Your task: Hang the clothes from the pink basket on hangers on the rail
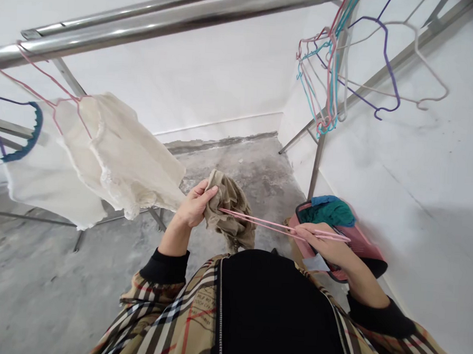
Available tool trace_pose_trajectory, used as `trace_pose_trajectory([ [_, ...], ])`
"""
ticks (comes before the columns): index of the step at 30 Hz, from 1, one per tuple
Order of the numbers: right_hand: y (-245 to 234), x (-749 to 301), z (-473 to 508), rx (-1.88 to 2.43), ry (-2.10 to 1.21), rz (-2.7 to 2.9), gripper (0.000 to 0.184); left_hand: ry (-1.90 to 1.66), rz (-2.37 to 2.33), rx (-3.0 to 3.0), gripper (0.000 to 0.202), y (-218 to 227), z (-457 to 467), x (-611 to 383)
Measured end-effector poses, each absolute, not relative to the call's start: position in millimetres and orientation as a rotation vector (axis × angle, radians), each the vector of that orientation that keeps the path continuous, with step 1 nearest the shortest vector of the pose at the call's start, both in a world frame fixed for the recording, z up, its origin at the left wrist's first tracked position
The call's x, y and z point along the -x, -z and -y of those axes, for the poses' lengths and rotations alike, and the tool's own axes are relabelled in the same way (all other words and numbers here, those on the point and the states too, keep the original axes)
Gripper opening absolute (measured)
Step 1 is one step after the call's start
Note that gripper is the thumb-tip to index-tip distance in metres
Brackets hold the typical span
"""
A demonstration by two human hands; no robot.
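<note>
My left hand [195, 202] is closed on a crumpled khaki garment [234, 211], thumb on top, in front of my body. In my right hand [326, 245] is a pink wire hanger [266, 223], gripped with the fingers wrapped round it. Its far end reaches into the garment's folds beside my left hand, where the tip is hidden. The garment hangs bunched, so its shape cannot be made out. Just left of my left hand hangs a cream top [131, 145] on a pink hanger.
A metal rail [169, 23] crosses the top, carrying more pale tops [50, 172] at left. Several empty hangers [328, 81] hang at upper right. A pink basket [362, 241] with green cloth [332, 212] stands by the right wall. Rack legs [316, 168] stand on the concrete floor.
</note>
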State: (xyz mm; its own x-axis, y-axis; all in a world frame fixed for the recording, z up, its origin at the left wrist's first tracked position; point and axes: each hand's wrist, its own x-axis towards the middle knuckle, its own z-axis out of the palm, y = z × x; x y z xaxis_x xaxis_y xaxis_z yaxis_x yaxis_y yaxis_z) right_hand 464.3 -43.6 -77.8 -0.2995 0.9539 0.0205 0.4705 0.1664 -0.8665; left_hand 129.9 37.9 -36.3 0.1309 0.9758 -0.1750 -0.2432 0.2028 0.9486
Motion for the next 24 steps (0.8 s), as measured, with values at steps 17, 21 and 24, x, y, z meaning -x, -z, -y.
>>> trace_pose_trajectory([
  [17, 145, -400, 9, 1.164, -1.459, 1.209, 0.045, -0.781, -0.855, -2.343, 0.037, 77, -5, -183],
  [21, 147, -413, 15, 1.137, -1.483, 1.076, 0.041, -1.151, -1.154, -2.223, 0.026, 66, -13, -158],
  [24, 140, -421, 18, 1.113, -1.475, 1.066, 0.040, -1.526, -1.622, -2.050, 0.028, 66, -30, -135],
])
